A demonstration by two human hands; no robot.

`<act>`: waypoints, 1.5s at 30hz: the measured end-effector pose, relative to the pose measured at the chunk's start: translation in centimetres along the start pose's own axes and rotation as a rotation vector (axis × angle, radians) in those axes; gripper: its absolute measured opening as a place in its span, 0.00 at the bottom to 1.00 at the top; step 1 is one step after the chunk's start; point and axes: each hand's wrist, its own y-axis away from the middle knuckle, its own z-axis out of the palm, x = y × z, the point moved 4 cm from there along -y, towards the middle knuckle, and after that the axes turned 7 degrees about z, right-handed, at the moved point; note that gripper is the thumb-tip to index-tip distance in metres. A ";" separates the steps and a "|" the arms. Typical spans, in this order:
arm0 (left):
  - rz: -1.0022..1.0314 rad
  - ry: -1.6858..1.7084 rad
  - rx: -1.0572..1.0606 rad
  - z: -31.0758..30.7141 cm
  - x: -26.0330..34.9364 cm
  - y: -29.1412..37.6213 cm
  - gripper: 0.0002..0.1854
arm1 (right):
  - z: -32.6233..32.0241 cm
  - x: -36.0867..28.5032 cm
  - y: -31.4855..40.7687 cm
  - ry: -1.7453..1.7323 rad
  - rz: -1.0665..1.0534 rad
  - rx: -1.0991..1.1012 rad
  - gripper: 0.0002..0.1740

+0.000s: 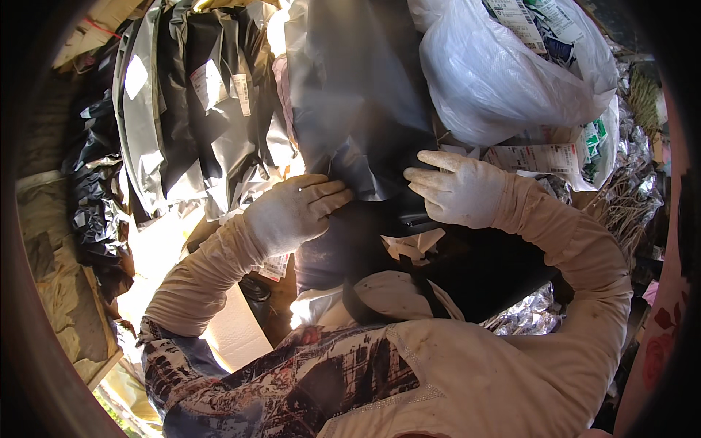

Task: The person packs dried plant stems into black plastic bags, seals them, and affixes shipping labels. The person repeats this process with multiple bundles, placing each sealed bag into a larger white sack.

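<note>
A large black plastic bag stretches away from my lap, its near edge lying between my two hands. My left hand, in an off-white work glove, has its fingertips on the left side of this edge. The thumb is out of sight, so a grip cannot be made out. On the right side, my right hand wears a matching glove. Its fingers are spread and reach over the bag's edge, with nothing visibly pinched between them.
Several black plastic packages with labels stand at the left. A white woven sack with labelled packets bulges at the upper right. Another labelled packet lies below it. Cardboard is by my left elbow; dry twigs lie far right.
</note>
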 end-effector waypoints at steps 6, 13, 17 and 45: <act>-0.100 0.147 -0.226 1.9 -0.6 0.7 0.05 | 0.6 1.0 1.4 -0.213 0.208 0.126 0.04; -0.397 0.536 -0.356 2.6 -3.0 1.6 0.11 | 3.5 2.2 3.0 -0.468 0.690 0.258 0.05; -0.708 1.102 -0.126 3.4 -3.8 3.7 0.18 | 6.3 2.0 4.3 -0.705 0.989 0.411 0.06; -1.207 1.364 0.652 10.9 -4.4 4.6 0.08 | 19.5 -4.1 3.2 -1.403 1.951 0.642 0.15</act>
